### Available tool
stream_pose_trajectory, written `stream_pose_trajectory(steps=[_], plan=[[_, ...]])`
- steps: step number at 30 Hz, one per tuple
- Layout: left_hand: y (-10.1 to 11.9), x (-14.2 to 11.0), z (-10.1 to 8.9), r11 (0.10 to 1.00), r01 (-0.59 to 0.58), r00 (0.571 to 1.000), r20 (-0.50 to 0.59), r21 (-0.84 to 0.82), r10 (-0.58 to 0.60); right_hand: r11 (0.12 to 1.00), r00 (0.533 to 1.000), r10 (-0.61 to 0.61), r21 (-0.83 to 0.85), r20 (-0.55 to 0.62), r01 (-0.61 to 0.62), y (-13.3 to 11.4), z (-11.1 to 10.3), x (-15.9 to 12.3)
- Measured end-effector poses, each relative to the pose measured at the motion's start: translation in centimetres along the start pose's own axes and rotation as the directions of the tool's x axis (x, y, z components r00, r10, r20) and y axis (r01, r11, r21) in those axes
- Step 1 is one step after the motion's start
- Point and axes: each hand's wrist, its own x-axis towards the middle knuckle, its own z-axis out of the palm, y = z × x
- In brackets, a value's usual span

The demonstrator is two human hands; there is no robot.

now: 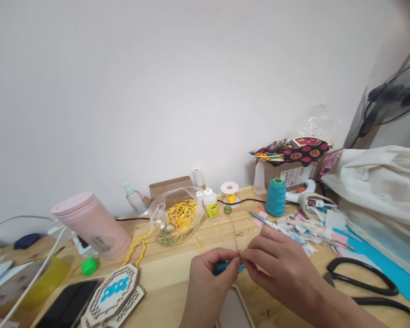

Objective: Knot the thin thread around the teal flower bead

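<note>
My left hand (210,282) is closed, with a small blue piece (220,267) between thumb and fingers; most of it is hidden. Close against it, my right hand (282,259) pinches a thin green thread (235,229) at the fingertips. That thread runs back over the wooden table to a small green ball of thread (227,209). Partly under my hands lies a pale, flat, round-cornered object (235,310). A bit of yellow cord (200,244) shows just beyond my left hand.
Black-handled scissors (362,278) lie at the right, near paper scraps (304,228) and a pen (273,223). Behind stand a teal thread cone (275,199), a glue bottle (211,204) and a bag of yellow cord (181,214). Octagonal wooden pieces (114,291), a phone (68,305) and a pink cup (92,223) are left.
</note>
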Motion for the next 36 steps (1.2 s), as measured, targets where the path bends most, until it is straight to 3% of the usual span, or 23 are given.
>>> stream_pose_trajectory(steps=[4,8,11,17,26,36], plan=[[-0.23,0.09,0.06,1.000,0.019,1.000,0.006,-0.012,-0.019,0.984,0.992,0.123,0.132,0.003,-0.122,0.04,-0.13,0.15],[-0.63,0.07,0.10,0.993,0.076,0.997,-0.011,-0.089,-0.077,0.871,0.939,0.324,0.353,0.113,-0.343,0.05,-0.32,0.24],[-0.68,0.12,0.07,0.988,0.098,0.995,0.003,-0.123,-0.098,0.824,0.907,0.386,0.379,0.168,-0.421,-0.01,-0.48,0.28],[-0.44,0.17,-0.07,0.993,0.059,0.998,-0.016,-0.099,-0.060,0.867,0.936,0.331,0.354,0.118,-0.351,-0.18,-0.46,0.19],[-0.44,-0.05,0.06,1.000,-0.016,1.000,0.006,0.009,0.016,0.988,0.994,0.110,0.116,-0.028,-0.106,-0.27,-0.03,0.23],[-0.46,-0.11,0.14,0.999,0.028,1.000,-0.001,-0.043,-0.028,0.853,0.932,0.346,0.378,0.110,-0.361,-0.02,-0.35,0.07]])
